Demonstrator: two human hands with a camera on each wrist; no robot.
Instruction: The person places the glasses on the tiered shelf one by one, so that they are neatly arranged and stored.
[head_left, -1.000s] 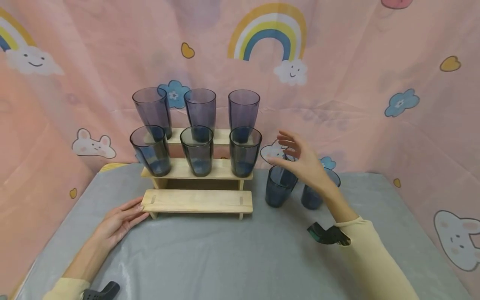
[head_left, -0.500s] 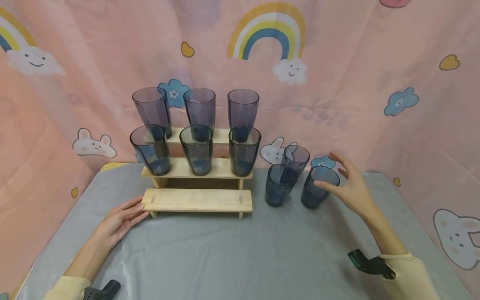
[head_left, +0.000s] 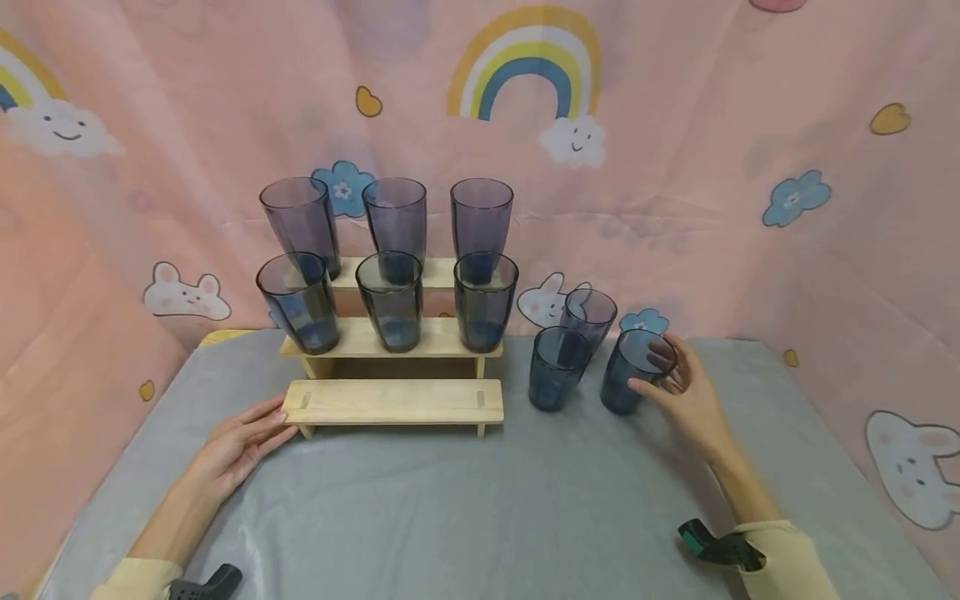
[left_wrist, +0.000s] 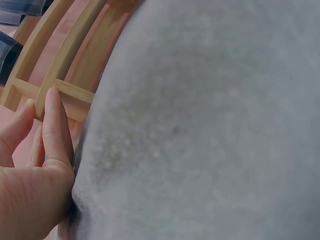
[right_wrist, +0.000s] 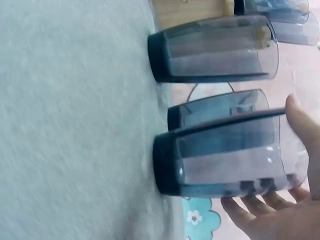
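My right hand (head_left: 693, 408) holds a blue-tinted drinking glass (head_left: 624, 383) on the table at the right, thumb on its near side and fingers curled behind it. In the right wrist view this glass (right_wrist: 225, 155) stands upright on the cloth. Beside it are two similar glasses, one in front (head_left: 555, 375) and one behind (head_left: 592, 312). My left hand (head_left: 236, 450) pinches the left end of the wooden tiered rack (head_left: 393, 402) at its lowest step. In the left wrist view, thumb and finger meet the rack's edge (left_wrist: 65, 60).
Three glasses stand on the rack's middle step, including a left one (head_left: 303, 308), and three on the top step, including a right one (head_left: 482, 217). A grey cloth (head_left: 450, 517) covers the table. A pink patterned curtain (head_left: 675, 125) hangs behind.
My right hand moved from above the front glass to the right, then closed around the rightmost glass. My left hand has stayed at the rack's end.
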